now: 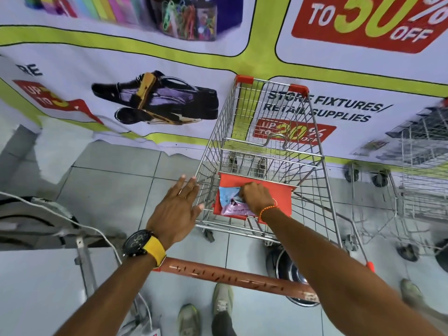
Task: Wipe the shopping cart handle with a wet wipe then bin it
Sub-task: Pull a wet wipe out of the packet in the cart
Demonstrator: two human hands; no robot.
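Pinching wipes pack [232, 201]; right hand [258, 198]

A sale banner [145, 98] printed with black shoes [157, 98], stationery and red discount tags covered the wall above the pale tiled floor [116, 180]. A second wire cart [417, 185] stood near the floor's right edge, against the banner. At the left edge a white cable [72, 220] trailed over a grey metal frame [83, 260], and two greenish sneakers [206, 311] rested at the near edge.
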